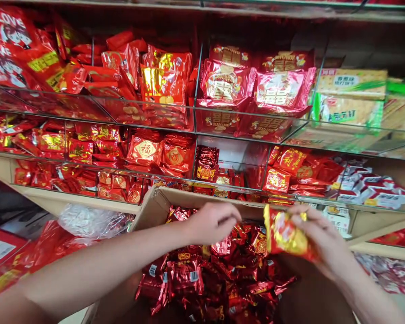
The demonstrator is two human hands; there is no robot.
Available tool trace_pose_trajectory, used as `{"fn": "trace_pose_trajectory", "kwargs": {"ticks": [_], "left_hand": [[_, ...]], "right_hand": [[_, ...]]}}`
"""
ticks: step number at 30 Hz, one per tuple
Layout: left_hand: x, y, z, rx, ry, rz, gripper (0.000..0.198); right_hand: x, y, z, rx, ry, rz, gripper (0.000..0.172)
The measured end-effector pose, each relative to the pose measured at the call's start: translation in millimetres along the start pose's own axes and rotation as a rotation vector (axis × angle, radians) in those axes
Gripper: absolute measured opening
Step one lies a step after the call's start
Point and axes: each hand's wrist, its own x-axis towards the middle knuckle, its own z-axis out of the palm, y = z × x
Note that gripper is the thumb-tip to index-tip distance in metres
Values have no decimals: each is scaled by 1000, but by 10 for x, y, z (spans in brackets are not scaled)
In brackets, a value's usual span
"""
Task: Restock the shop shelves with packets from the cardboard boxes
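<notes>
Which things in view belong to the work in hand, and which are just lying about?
In hand or close by:
- red-and-yellow packet, in the right hand
- cardboard box, under the left hand
- red foil packets inside

Apparently just about:
- crumpled clear plastic
- green-edged packs

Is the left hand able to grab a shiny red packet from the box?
Probably yes: the left hand is over the red packets inside the open cardboard box, and nothing seems to block its way down.

Head-worn view, looking forward and down, close above the hands (209,223) and open box (189,196), shelves (43,194) beyond
</notes>
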Motion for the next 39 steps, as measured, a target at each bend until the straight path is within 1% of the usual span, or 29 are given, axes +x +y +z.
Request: {"fn": "trace_pose_trajectory", "kwargs": {"ticks": [1, 2, 3, 4, 5, 6, 8, 10, 12, 14, 17, 19, 20, 21, 22, 24, 25, 26, 27, 29, 31, 34, 36, 39], "left_hand": [[-93, -43, 85, 127, -151, 30, 23], [-167, -94, 171, 243, -221, 19, 35], [-219, -147, 251, 345, -255, -22, 47], [-248, -198, 319, 426, -270, -79, 57], [-257, -238, 370, 488, -276, -140, 64], [-250, -265, 403, 535, -285, -193, 66], [-213, -271, 418, 605, -301, -257, 66], [-179, -232, 389, 664, -314, -272, 63], [-166, -188, 348, 712, -321, -267, 62], [-171, -164, 313, 723, -334, -276, 57], [-186, -123, 258, 673, -364, -300, 39], [-176, -39, 199, 579, -376, -283, 29], [-156, 23, 159, 510, -364, -257, 27], [-123, 95, 111, 429, -327, -226, 25], [-74, 168, 55, 341, -265, -197, 24], [71, 289, -73, 164, -77, -203, 22], [162, 326, -142, 80, 12, -219, 21], [260, 343, -210, -11, 74, -212, 21], [360, 340, -277, -107, 111, -192, 22], [538, 283, -393, -301, 130, -138, 24], [658, 182, -471, -449, 154, -135, 26], [695, 26, -489, -594, 246, -242, 29], [649, -35, -454, -663, 302, -311, 30], [574, -51, -398, -726, 332, -367, 33]], "right_hand": [[-72, 92, -61, -159, -89, 23, 31], [-120, 183, -100, -316, -170, 22, 31], [-143, 265, -120, -460, -225, -7, 30], [-145, 333, -124, -578, -253, -45, 30], [-130, 384, -119, -669, -263, -76, 30], [-105, 419, -109, -738, -250, -98, 31], [-45, 456, -93, -832, -180, -134, 33], [-1, 487, -92, -909, -141, -197, 32], [15, 544, -102, -986, -167, -271, 27], [6, 620, -107, -1094, -202, -329, 27], [-51, 664, -64, -1236, -172, -429, 27], [-122, 577, 19, -1192, -232, -514, 26], [-161, 493, 78, -1124, -275, -551, 27], [-195, 386, 147, -1043, -305, -579, 30], [-215, 262, 222, -960, -317, -588, 35], [-184, -4, 372, -798, -309, -558, 41], [-126, -130, 439, -709, -314, -523, 40], [-41, -242, 495, -614, -324, -482, 37], [67, -333, 542, -519, -330, -441, 33], [318, -447, 606, -355, -327, -381, 30], [561, -463, 650, -255, -318, -355, 28], [785, -343, 705, -148, -309, -342, 27], [811, -227, 734, -66, -306, -283, 29], [740, -104, 753, 0, -274, -192, 35]]}}
